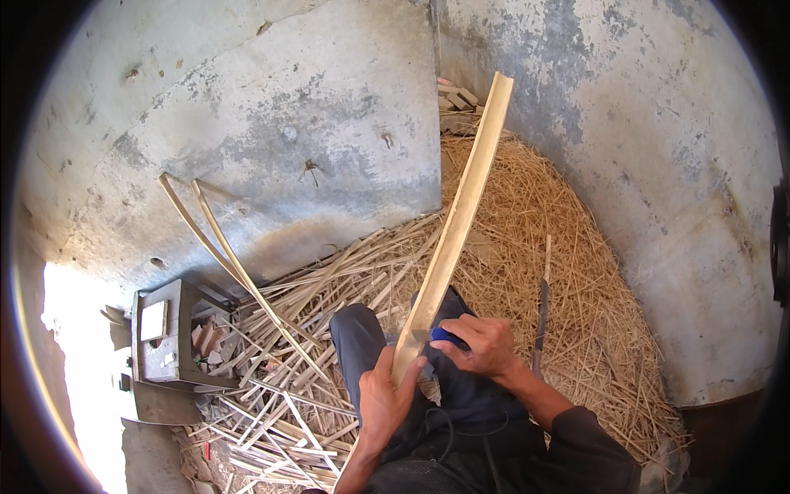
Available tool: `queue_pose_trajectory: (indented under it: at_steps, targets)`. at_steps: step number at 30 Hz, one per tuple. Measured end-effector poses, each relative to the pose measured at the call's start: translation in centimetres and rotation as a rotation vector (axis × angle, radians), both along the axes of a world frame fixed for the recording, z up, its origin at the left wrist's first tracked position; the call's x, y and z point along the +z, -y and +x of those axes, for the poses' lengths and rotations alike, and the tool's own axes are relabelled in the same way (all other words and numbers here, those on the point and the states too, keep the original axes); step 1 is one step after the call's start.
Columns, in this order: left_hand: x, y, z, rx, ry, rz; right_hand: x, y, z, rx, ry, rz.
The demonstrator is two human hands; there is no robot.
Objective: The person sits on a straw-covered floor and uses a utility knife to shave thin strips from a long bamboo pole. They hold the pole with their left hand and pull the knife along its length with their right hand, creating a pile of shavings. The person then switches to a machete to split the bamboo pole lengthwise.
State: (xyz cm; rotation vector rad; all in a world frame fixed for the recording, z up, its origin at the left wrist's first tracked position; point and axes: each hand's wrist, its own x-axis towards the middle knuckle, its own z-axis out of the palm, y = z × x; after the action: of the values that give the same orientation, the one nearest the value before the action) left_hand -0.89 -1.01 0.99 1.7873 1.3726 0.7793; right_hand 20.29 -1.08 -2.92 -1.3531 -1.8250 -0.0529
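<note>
A long, trough-shaped length of split bamboo [459,218] slants up and away from my lap, its pale hollow side facing me. Around its near end my left hand [383,399] is closed, the thumb lying along the inner face. My right hand [484,344] grips the blue handle [444,336] of a small knife. Its short grey blade [420,335] meets the bamboo just beyond my left thumb. How the edge bites is too small to make out. The bamboo passes between my knees, over dark trousers [356,333].
Shavings [576,362] heap up ahead and to the right, with a long dark blade [541,317] lying on them. Loose slats [280,420] cover the left floor beside an open-fronted box [169,329]. Two thin strips [220,243] lean on the weathered wall [329,123].
</note>
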Motion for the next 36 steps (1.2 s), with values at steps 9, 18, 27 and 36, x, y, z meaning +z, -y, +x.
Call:
queue_pose_trajectory:
  at_steps: [9, 18, 27, 36]
  targets:
    - [-0.4, -0.1, -0.5, -0.015, 0.0, -0.014, -0.1, -0.2, 0.3, -0.027, 0.059, 0.02]
    - [-1.0, 0.0, -1.0, -0.015, -0.005, -0.035, -0.2, -0.2, 0.1, -0.023, 0.084, -0.032]
    - [-3.1, 2.2, -2.9, -0.027, -0.023, -0.134, -0.3, -3.5, 4.8, -0.183, -0.115, -0.017]
    - [-2.4, 3.1, -4.9, 0.006, -0.075, -0.159, 0.8, -7.2, 8.8, -0.225, -0.039, 0.006]
